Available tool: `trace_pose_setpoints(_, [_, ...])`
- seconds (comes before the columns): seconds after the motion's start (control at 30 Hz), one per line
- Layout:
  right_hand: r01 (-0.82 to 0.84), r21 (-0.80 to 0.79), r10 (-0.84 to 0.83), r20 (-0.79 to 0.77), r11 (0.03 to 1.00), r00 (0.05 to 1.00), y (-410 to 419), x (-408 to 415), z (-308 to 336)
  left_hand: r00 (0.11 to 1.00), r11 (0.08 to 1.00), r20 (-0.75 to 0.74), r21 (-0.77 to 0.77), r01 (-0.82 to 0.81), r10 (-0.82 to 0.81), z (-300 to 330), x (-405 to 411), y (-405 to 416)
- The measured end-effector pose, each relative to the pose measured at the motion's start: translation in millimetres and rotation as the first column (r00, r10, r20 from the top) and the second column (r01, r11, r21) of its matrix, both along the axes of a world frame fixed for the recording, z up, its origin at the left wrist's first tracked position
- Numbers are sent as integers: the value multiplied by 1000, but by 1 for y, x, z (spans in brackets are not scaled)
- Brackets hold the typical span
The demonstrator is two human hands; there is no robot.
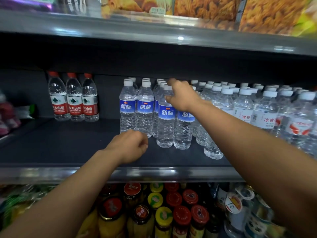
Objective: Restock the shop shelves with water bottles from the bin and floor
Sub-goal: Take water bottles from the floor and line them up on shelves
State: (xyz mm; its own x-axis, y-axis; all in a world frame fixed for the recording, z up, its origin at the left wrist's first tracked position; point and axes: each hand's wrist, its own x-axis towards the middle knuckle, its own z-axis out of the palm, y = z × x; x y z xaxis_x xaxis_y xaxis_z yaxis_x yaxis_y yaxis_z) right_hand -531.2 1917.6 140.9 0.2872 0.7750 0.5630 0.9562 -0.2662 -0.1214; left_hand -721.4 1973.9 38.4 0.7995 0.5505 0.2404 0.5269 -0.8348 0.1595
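Dark shop shelf (68, 145) between snacks above and jars below; the right hand (182, 97) grips the clear blue-labelled water bottle (166, 117) at its shoulder, seating it in the front row. Left hand (129, 146) loosely curled, empty; next, I judge, fetch another

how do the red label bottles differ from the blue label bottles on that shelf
The red label bottles have red caps and stand three in a single row by the back wall, untouched. The blue label bottles have white caps and ribbed lower bodies and stand several deep, nearer the shelf's front; the right hand is on one. Both are clear, upright water bottles.
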Motion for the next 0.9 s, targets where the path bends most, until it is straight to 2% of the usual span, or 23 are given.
trace_pose_setpoints(0.17, [-79, -32, 78, -30, 996, 996, -40, -38, -32, 1000, 1000, -1, -7, -4, 4, 0, -24, -26])
trace_pose_setpoints(0.33, [-176, -114, 163, -113, 978, 980, -83, -81, -96, 999, 1000, -47, -18, -9, 8, -30, -56, -62])
trace_pose_setpoints(0.6, [-266, -275, 191, -269, 924, 944, -141, -142, -219, 976, 979, -216, -203, -21, -24, -119, -113, -122])
trace_pose_setpoints(0.77, [-295, -438, 157, -323, 849, 933, -173, -170, -291, 945, 979, -327, -194, -57, -9, -188, -142, -164])
trace_pose_setpoints(0.9, [-285, -532, 88, -365, 797, 927, -196, -182, -342, 910, 967, -410, -252, -49, -61, -244, -159, -196])
